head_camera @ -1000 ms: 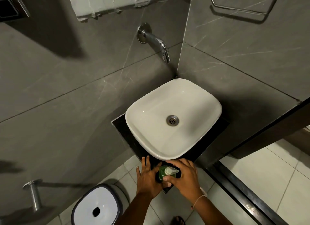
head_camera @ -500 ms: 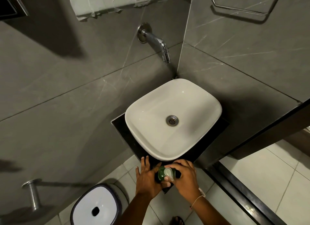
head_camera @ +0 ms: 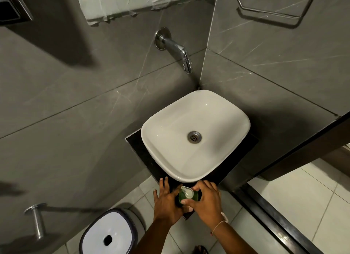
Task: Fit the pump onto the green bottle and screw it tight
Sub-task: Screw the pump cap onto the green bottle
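Note:
The green bottle stands on the black counter at its near corner, in front of the white basin. A whitish pump sits on top of the bottle, its spout pointing up-left. My left hand lies against the bottle's left side with fingers stretched toward the basin. My right hand wraps around the pump's collar from the right, thumb in front. Most of the bottle is hidden between the hands.
A white basin with a metal drain fills the counter. A chrome tap juts from the grey wall above it. A white-lidded bin stands on the tiled floor at lower left. A black ledge runs along the right.
The pump's spout has turned from pointing right to pointing up-left as my right hand twisted it. My left hand stayed against the bottle.

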`<move>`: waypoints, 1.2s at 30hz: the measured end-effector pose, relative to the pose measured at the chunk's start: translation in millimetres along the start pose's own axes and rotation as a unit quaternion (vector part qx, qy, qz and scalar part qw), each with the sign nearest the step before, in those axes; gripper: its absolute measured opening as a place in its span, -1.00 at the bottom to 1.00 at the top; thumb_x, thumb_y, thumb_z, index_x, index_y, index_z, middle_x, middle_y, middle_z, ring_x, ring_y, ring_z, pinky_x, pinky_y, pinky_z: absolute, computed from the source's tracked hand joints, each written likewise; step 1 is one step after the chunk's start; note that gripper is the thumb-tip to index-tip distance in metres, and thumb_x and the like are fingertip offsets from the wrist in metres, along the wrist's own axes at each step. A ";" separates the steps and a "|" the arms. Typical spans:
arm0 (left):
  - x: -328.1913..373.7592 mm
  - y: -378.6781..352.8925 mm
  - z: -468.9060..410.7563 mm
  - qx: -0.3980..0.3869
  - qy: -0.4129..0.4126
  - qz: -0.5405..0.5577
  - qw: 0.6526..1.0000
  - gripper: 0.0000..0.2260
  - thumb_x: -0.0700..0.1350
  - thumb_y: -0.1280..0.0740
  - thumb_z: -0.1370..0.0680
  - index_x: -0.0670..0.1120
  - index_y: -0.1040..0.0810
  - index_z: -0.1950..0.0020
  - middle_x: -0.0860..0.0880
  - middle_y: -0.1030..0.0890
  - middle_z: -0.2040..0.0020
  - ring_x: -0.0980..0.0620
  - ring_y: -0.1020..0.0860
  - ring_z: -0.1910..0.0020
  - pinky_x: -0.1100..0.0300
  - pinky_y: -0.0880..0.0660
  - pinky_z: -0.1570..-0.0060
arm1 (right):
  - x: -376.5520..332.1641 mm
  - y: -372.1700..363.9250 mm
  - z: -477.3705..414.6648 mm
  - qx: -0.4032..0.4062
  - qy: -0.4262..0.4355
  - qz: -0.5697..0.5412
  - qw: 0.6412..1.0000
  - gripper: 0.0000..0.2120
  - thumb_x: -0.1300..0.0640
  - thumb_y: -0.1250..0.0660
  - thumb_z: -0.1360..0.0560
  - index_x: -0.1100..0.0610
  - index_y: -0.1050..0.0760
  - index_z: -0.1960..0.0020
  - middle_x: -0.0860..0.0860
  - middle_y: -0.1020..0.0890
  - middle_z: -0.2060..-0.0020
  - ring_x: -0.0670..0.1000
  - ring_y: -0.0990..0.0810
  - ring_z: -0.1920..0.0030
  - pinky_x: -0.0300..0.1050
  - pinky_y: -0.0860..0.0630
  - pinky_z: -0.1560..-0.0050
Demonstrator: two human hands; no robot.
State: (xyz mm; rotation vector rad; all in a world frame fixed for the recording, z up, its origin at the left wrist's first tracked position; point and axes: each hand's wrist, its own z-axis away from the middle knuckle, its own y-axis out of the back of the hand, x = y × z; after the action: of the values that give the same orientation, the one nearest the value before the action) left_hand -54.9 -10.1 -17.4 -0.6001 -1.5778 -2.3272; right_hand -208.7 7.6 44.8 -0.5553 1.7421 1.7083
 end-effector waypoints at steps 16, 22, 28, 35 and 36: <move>0.3 0.2 -3.3 0.003 0.001 0.000 1.000 -0.26 0.37 -0.42 -0.26 0.29 -0.29 -0.40 -0.09 0.12 -0.59 -0.07 0.31 -0.53 -0.23 0.15 -0.47 | 4.8 -2.4 -3.0 -0.023 0.016 0.017 0.999 -0.59 -0.18 -0.48 -0.14 -0.22 -0.54 0.02 -0.37 -0.47 0.09 -0.07 -0.42 -0.05 -0.07 -0.30 -0.07; -0.2 -1.2 -2.1 0.005 0.008 0.008 1.000 -0.25 0.37 -0.41 -0.25 0.34 -0.26 -0.40 -0.09 0.13 -0.59 -0.05 0.33 -0.52 -0.24 0.16 -0.47 | 4.8 -2.4 -2.3 0.001 -0.005 0.022 1.000 -0.50 -0.27 -0.50 -0.04 -0.19 -0.53 0.06 -0.35 -0.45 0.13 -0.12 -0.38 0.00 -0.07 -0.31 -0.06; 0.3 -2.0 -2.0 0.008 0.009 0.002 1.000 -0.27 0.36 -0.42 -0.26 0.33 -0.29 -0.39 -0.09 0.12 -0.59 -0.05 0.32 -0.52 -0.22 0.17 -0.47 | 2.9 -3.0 0.3 0.019 0.005 0.020 1.000 -0.63 -0.14 -0.58 -0.09 -0.14 -0.63 0.13 -0.20 -0.58 0.14 0.03 -0.50 0.00 0.00 -0.44 -0.04; 1.0 -1.0 -1.5 0.016 0.003 0.000 1.000 -0.35 0.31 -0.42 -0.30 0.33 -0.33 -0.36 -0.08 0.12 -0.59 -0.07 0.31 -0.53 -0.23 0.16 -0.48 | -1.2 -6.8 1.6 0.044 -0.016 0.029 0.998 -0.57 -0.22 -0.55 -0.02 -0.02 -0.45 0.32 -0.20 -0.49 0.29 0.01 -0.46 0.12 -0.04 -0.37 0.09; 0.9 -1.4 -1.5 0.016 0.003 -0.001 1.000 -0.36 0.31 -0.42 -0.30 0.33 -0.34 -0.35 -0.08 0.11 -0.59 -0.07 0.31 -0.53 -0.24 0.15 -0.48 | -2.0 -6.9 2.1 0.043 -0.024 0.030 0.998 -0.57 -0.21 -0.56 -0.02 -0.02 -0.46 0.30 -0.18 -0.52 0.27 0.01 -0.46 0.10 -0.03 -0.38 0.06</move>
State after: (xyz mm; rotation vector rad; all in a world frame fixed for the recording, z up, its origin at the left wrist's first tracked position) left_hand -56.6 -11.0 -18.6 -0.5836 -1.6103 -2.2973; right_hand -202.2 9.0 41.2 -0.4245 1.8038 1.6644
